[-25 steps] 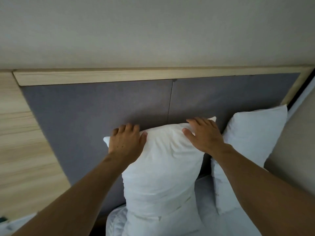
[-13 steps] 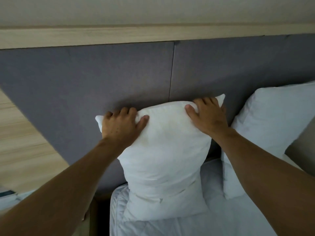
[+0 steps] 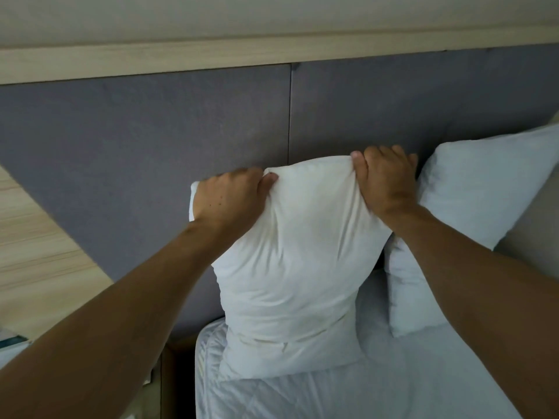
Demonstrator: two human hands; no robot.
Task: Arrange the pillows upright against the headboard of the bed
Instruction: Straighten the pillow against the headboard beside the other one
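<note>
A white pillow (image 3: 290, 267) stands upright on the bed, its back against the grey padded headboard (image 3: 151, 140). My left hand (image 3: 230, 201) pinches its top left corner, fingers closed on the fabric. My right hand (image 3: 387, 179) grips the top right corner the same way, bunching the cloth. A second white pillow (image 3: 472, 201) leans against the headboard to the right, its lower part touching the first pillow's right side.
A white quilted bed cover (image 3: 363, 394) spreads below the pillows. A light wooden rail (image 3: 272, 55) tops the headboard, and a wood-grain panel (image 3: 36, 243) is at the left. A dark gap runs beside the mattress at the lower left.
Both hands have gone from resting flat on the pillow's top to pinching its upper corners, drawing the top edge narrower. The view has shifted a little closer and lower.
</note>
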